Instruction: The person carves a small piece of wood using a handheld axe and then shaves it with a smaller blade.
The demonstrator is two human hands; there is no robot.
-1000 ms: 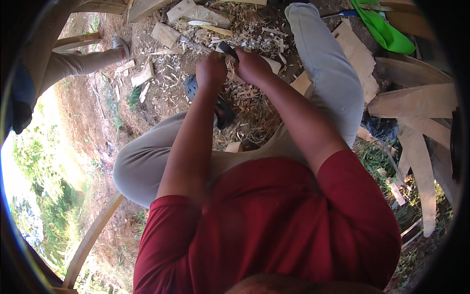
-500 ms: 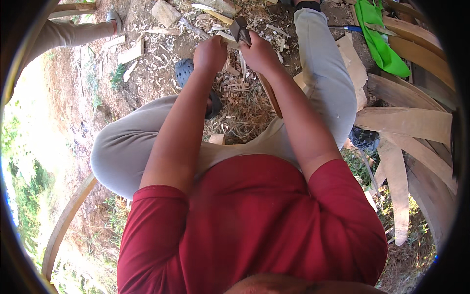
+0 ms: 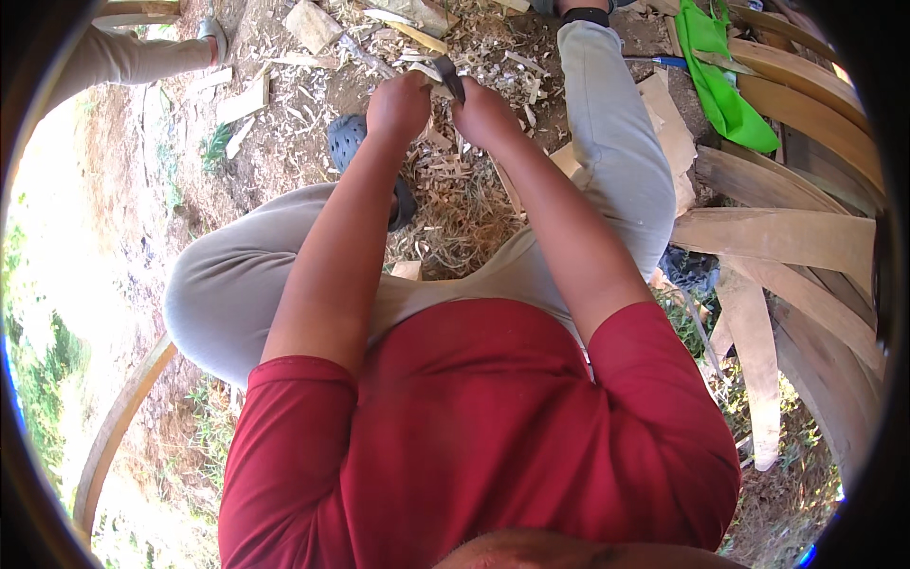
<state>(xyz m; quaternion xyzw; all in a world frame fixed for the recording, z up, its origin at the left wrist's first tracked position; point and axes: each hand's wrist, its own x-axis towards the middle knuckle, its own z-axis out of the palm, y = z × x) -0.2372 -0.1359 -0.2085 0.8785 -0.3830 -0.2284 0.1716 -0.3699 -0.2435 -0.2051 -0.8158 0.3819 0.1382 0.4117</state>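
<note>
Left hand: I see the left hand curled into a fist around a pale wood piece; the fingertips are hidden from me behind its back.
Right hand: the right hand is wrapped around a dark-headed tool, close to the head; the fingers face away from my camera.
Wood piece: it sits between the two fists, above the chip-strewn ground; I make out only a short stretch.
Tool handle: mostly covered; a thin wooden strip shows beside the right forearm, and I cannot tell whether it belongs to the tool.
Feet: the blue clog is partly behind the left forearm; the other foot is cut by my top edge.
Left rim: another person's leg enters, body out of view.
Right rim: curved planks run into black; a green bag lies against others.
</note>
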